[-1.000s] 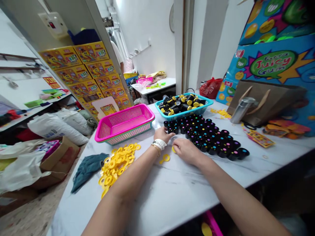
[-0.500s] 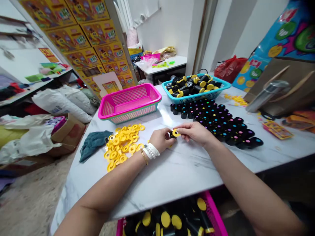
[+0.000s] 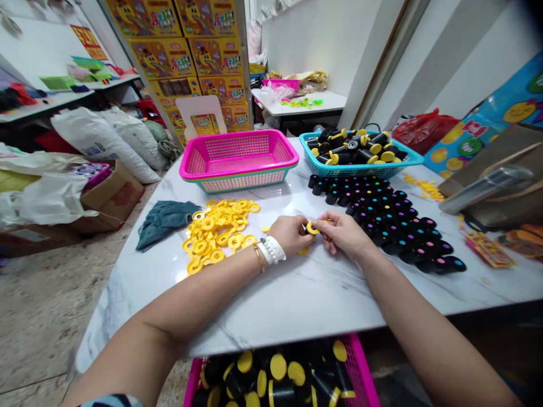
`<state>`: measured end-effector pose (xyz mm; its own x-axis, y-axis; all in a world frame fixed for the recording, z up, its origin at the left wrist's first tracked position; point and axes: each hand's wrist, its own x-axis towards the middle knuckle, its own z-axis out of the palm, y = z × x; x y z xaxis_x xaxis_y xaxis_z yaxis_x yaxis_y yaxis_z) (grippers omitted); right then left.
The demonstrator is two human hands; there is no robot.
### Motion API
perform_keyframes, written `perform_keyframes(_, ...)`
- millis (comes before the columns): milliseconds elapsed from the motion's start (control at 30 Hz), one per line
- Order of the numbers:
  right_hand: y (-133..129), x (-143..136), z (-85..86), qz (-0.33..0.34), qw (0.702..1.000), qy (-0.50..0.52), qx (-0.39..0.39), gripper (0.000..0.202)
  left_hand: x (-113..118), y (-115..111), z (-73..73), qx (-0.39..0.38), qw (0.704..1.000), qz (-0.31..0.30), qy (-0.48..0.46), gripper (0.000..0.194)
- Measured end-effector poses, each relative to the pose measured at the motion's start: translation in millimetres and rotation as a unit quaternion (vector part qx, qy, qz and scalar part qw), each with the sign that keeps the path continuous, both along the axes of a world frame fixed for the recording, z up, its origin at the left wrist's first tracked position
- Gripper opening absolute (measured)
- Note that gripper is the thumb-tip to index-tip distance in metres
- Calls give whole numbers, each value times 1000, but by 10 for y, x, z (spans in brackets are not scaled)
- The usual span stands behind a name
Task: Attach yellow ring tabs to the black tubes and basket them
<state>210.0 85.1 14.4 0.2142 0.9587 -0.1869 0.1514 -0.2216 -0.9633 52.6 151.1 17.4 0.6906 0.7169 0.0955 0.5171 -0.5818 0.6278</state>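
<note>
Near the middle of the marble-patterned table, my left hand [image 3: 289, 234] is closed on a small black piece, mostly hidden by the fingers. Pinched in my right hand [image 3: 341, 232] is a yellow ring [image 3: 312, 228], held against the black piece, so the hands nearly touch. A pile of yellow rings [image 3: 223, 226] lies left of my left hand, and a few loose ones lie beside and under it. Rows of black cylinders [image 3: 386, 217] with coloured dots on top stand right of my right hand.
Behind the hands sit a pink basket [image 3: 240, 174] stacked in a green one and a blue basket [image 3: 356, 169] of black-and-yellow pieces. A dark cloth [image 3: 163, 223] lies left. Below the table edge is another pink basket [image 3: 363, 373]. A metal flask [image 3: 487, 189] is at right.
The view has shifted, so the table's contents appear moved. The yellow ring now sits against the black piece between my hands; both hands keep their grip.
</note>
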Motion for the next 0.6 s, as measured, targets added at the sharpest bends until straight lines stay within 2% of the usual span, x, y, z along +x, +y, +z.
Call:
perform_keyframes(67,0,-3,-7,10,1000,19,-1,34,8,30,40,-38,999,-4,-12,28)
perform_keyframes(167,-3,0,-11,22,999,28,5,31,45,98,59,-186,982,6,-32,36)
perform_keyframes(233,0,9,-21,25,999,32,10,28,81,137,36,-280,958,21,-56,30)
perform_keyframes(300,5,15,-42,22,999,37,13,26,108,146,0,-316,945,34,-75,26)
perform_keyframes(367,2,5,-65,16,999,31,12,25,110,111,-33,-280,956,40,-78,27)
perform_keyframes(500,-16,-46,-78,-5,999,35,16,27,64,-16,-81,-98,991,41,-81,30)
perform_keyframes(600,-15,-39,-46,-18,996,82,22,30,42,-39,-121,13,996,28,-85,37)
